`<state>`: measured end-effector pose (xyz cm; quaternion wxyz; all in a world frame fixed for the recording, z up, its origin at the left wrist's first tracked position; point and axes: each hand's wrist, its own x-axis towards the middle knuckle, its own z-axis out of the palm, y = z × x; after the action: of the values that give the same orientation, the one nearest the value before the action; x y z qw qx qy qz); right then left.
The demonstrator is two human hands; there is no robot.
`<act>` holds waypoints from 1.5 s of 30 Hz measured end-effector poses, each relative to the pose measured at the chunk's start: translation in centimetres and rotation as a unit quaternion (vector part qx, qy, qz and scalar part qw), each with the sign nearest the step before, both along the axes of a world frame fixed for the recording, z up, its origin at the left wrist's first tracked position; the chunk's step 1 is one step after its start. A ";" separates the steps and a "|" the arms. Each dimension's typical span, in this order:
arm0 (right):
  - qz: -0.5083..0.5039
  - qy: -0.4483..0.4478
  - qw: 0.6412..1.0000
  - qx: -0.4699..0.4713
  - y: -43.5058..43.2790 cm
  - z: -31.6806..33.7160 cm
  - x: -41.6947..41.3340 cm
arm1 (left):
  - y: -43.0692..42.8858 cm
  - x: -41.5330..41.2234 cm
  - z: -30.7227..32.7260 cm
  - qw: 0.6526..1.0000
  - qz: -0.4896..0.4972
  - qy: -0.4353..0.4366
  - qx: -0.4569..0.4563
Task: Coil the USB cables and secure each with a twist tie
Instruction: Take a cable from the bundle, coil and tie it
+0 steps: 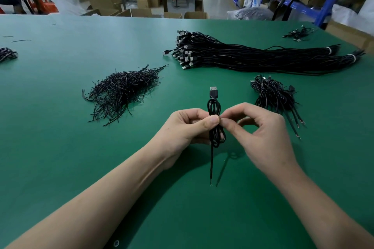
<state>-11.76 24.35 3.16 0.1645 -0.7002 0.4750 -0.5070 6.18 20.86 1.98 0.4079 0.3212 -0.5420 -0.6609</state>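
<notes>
A: Okay, quick, where's the cable?

B: Centre of frame, held above the green table [60, 127]. One coiled cable [214, 107], gripped at its waist, with the USB plug [213, 92] pointing up and the loose tail [211, 163] hanging straight down.

A: Hands?

B: The left hand [182, 127] has thumb and fingers curled round the coil's middle. The right hand [263, 133] pinches the same spot, thumb and forefinger narrow, other fingers loosely bent. Any tie there is too small to tell.

A: Handling?

B: My guess is light, thin, soft but springy. The loops would likely spring open if the waist is let go. Hold it at the waist, not by the plug or tail. The jacket looks smooth, so pinch firmly.

A: Containers?

B: None on the table, everything is in loose heaps. The twist ties [123, 91] are left of centre. A long bundle of straight cables [253, 56] lies upper right, bound with white bands [327, 50] at its far end. A heap of coiled cables [273, 95] sits right of centre, near the right hand. Cardboard boxes [139, 12] stand beyond the far edge at the top of the frame, and I cannot tell what's in them.
</notes>
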 end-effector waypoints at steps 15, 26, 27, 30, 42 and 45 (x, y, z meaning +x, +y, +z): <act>0.013 -0.031 0.996 0.086 -0.3 -0.2 0.0 | 0.2 -0.4 0.2 0.983 0.096 -0.062 -0.146; -0.030 0.069 0.997 -0.035 -0.1 -0.1 0.3 | 0.1 -0.5 0.1 0.998 0.033 0.009 -0.056; -0.035 0.087 0.994 -0.053 -0.1 -0.2 0.2 | 0.1 -0.4 0.1 0.999 0.017 0.012 -0.039; -0.047 0.119 0.989 -0.067 -0.2 -0.5 0.1 | 0.1 -0.6 0.1 0.999 0.036 0.006 -0.022; 0.074 -0.258 0.944 0.192 -0.9 -0.5 0.2 | -0.3 -0.4 -0.2 0.878 0.151 -0.184 -0.416; 0.090 -0.246 0.945 0.197 -0.8 -0.7 0.5 | -0.6 0.3 0.4 0.829 0.196 -0.221 -0.475</act>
<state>-11.30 23.53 2.49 0.4554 -0.5471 0.4453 -0.5431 6.49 20.23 2.36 0.5008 0.3249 -0.7901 -0.1394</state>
